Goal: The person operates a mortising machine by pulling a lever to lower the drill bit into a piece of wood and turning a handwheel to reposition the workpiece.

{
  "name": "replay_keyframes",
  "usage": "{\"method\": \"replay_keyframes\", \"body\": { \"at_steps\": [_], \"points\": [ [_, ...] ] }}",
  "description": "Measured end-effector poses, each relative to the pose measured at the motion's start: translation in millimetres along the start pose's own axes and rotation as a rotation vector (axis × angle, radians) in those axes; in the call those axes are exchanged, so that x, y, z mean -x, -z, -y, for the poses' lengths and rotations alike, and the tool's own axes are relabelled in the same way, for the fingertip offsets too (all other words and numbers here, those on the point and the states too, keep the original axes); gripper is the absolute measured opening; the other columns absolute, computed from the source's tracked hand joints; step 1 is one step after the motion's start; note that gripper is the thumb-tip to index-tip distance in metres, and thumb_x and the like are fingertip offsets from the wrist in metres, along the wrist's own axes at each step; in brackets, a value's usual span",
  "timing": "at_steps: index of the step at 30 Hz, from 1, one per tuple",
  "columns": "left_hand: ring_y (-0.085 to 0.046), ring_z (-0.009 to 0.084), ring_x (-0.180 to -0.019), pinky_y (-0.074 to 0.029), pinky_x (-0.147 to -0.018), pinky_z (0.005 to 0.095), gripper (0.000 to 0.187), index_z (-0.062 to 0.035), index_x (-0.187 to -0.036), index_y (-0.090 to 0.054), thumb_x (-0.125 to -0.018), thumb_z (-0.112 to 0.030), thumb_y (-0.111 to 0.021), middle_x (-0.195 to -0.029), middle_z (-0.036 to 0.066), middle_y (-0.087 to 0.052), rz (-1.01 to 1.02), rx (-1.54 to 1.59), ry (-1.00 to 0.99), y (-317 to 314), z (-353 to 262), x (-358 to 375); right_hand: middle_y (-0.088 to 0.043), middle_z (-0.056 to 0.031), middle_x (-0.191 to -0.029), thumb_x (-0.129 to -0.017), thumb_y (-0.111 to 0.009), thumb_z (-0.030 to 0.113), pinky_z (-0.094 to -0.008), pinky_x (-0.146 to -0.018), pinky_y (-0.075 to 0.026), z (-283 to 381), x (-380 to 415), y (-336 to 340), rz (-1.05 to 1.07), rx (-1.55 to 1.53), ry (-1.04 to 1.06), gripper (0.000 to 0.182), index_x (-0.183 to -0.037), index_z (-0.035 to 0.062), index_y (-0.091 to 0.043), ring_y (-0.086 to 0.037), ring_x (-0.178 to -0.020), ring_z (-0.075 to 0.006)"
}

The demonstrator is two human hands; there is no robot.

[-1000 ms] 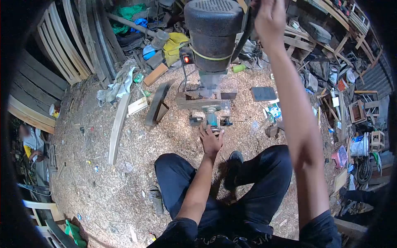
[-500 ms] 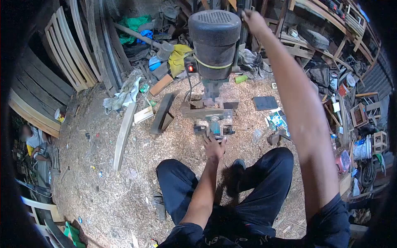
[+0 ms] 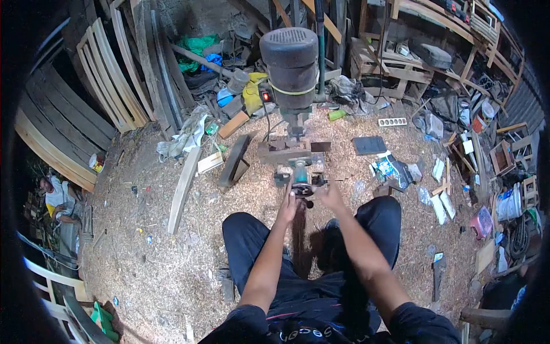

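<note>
A drilling machine stands in front of me, its black motor [image 3: 289, 60] on top and a red light lit beside it. A wooden block [image 3: 283, 151] lies on the machine's table. Below it are a teal part [image 3: 300, 170] and a small dark handwheel [image 3: 302, 190]. My left hand [image 3: 288, 204] grips the left side of that handwheel. My right hand [image 3: 330, 195] is low beside the wheel's right side, fingers apart and blurred; I cannot tell whether it touches the wheel. My knees in dark trousers [image 3: 252, 241] are just under both hands.
Sawdust covers the floor. A long plank [image 3: 183, 188] and a dark board [image 3: 235, 159] lie to the left, and curved wooden slats [image 3: 109, 74] lean further left. A dark slab [image 3: 368, 144], a power strip [image 3: 392, 121] and scattered clutter lie to the right. Another person [image 3: 54, 198] sits at the far left.
My right arm has come down from the lever high beside the motor to the handwheel. My left hand stays at the wheel. The view has tilted, so the machine looks farther away.
</note>
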State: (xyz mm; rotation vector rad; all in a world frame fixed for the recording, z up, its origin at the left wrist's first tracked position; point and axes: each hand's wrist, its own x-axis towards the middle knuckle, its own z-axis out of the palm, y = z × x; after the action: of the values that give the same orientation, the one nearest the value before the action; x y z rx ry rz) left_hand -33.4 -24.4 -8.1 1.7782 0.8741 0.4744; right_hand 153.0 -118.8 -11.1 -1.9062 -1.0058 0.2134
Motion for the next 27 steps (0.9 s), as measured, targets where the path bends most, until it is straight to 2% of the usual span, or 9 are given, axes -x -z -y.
{"method": "replay_keyframes", "body": {
  "at_steps": [3, 6, 8, 10, 11, 18, 23, 26, 27],
  "points": [
    [-0.012, 0.0316, -0.153, -0.013, -0.123, 0.0364, 0.063, -0.0125, -0.159, -0.014, -0.107, -0.046, -0.025, -0.165, 0.019, -0.013, 0.059, 0.012, 0.048, 7.3, -6.3, 8.3, -0.057, -0.0338, -0.124, -0.082, -0.078, 0.031, -0.0476, -0.1, -0.046, 4.9, 40.7, -26.4, 0.195, 0.153, -0.031, 0.103, -0.154, -0.0046, -0.013, -0.058, -0.115, -0.0462],
    [-0.012, 0.0304, -0.153, -0.012, -0.123, 0.0352, 0.065, -0.0109, -0.16, -0.013, -0.107, -0.048, -0.025, -0.165, 0.018, -0.013, 0.097, -0.066, 0.022, 12.2, -3.8, 8.8, -0.056, -0.0367, -0.123, -0.079, -0.078, 0.021, -0.0487, -0.1, -0.046, 15.9, 35.2, -26.4, 0.334, 0.11, -0.043, 0.11, -0.155, -0.0014, -0.002, -0.056, -0.115, -0.0506],
    [-0.013, 0.0295, -0.153, -0.013, -0.122, 0.0351, 0.063, -0.0115, -0.16, -0.012, -0.108, -0.044, -0.027, -0.165, 0.017, -0.014, 0.122, -0.064, 0.053, 13.3, -5.6, 14.4, -0.056, -0.0358, -0.124, -0.078, -0.076, 0.011, -0.0486, -0.1, -0.047, 21.9, 32.0, -26.9, 0.37, 0.123, -0.108, 0.105, -0.156, 0.0, -0.006, -0.056, -0.117, -0.0495],
    [-0.013, 0.0291, -0.153, -0.014, -0.122, 0.0352, 0.062, -0.0117, -0.16, -0.01, -0.108, -0.041, -0.028, -0.165, 0.016, -0.014, 0.118, -0.076, 0.021, 11.5, -4.5, 12.1, -0.057, -0.0346, -0.124, -0.078, -0.075, 0.01, -0.0482, -0.099, -0.047, 31.4, 26.2, -22.8, 0.395, 0.158, -0.119, 0.103, -0.155, -0.0003, -0.007, -0.057, -0.117, -0.048],
    [-0.014, 0.0288, -0.153, -0.014, -0.122, 0.0353, 0.062, -0.0121, -0.16, -0.008, -0.108, -0.038, -0.03, -0.165, 0.015, -0.014, 0.115, -0.11, 0.029, 11.1, -4.0, 11.9, -0.058, -0.0334, -0.124, -0.078, -0.072, 0.006, -0.0475, -0.099, -0.047, 37.1, 24.8, -21.5, 0.428, 0.146, -0.191, 0.099, -0.154, -0.0022, -0.009, -0.058, -0.116, -0.0463],
    [-0.011, 0.0297, -0.153, -0.012, -0.123, 0.0353, 0.063, -0.0091, -0.16, -0.008, -0.108, -0.038, -0.031, -0.165, 0.018, -0.011, 0.12, -0.082, 0.0, 9.8, -0.3, 10.7, -0.061, -0.035, -0.111, -0.072, -0.074, 0.004, -0.0511, -0.09, -0.051, 25.3, 19.9, -36.8, 0.349, 0.046, -0.138, 0.089, -0.142, -0.0036, -0.021, -0.061, -0.104, -0.0507],
    [-0.008, 0.0299, -0.153, -0.01, -0.123, 0.035, 0.067, -0.0047, -0.159, -0.009, -0.107, -0.039, -0.034, -0.165, 0.02, -0.009, 0.118, -0.044, 0.006, 11.6, -13.9, 17.4, -0.059, -0.032, -0.112, -0.072, -0.072, 0.002, -0.0515, -0.092, -0.048, 22.9, 21.9, -45.9, 0.265, 0.047, -0.182, 0.069, -0.13, -0.001, -0.033, -0.058, -0.11, -0.0492],
    [-0.017, 0.0307, -0.152, -0.018, -0.122, 0.0351, 0.065, -0.0063, -0.159, -0.01, -0.107, -0.034, -0.038, -0.164, 0.02, -0.015, 0.079, -0.107, -0.063, 6.8, 3.2, 12.4, -0.06, -0.0306, -0.112, -0.073, -0.07, 0.002, -0.0508, -0.092, -0.048, 19.8, 22.8, -44.3, 0.238, 0.041, -0.164, 0.064, -0.127, 0.0, -0.036, -0.057, -0.11, -0.0489],
    [-0.017, 0.0309, -0.152, -0.017, -0.122, 0.0353, 0.065, -0.0059, -0.159, -0.01, -0.107, -0.034, -0.038, -0.164, 0.02, -0.015, 0.083, -0.108, -0.054, 6.9, 2.9, 13.4, -0.06, -0.0304, -0.111, -0.073, -0.07, 0.002, -0.0505, -0.092, -0.048, 16.3, 23.0, -43.9, 0.24, 0.037, -0.156, 0.063, -0.127, 0.0002, -0.036, -0.057, -0.11, -0.0489]
  ]
}}
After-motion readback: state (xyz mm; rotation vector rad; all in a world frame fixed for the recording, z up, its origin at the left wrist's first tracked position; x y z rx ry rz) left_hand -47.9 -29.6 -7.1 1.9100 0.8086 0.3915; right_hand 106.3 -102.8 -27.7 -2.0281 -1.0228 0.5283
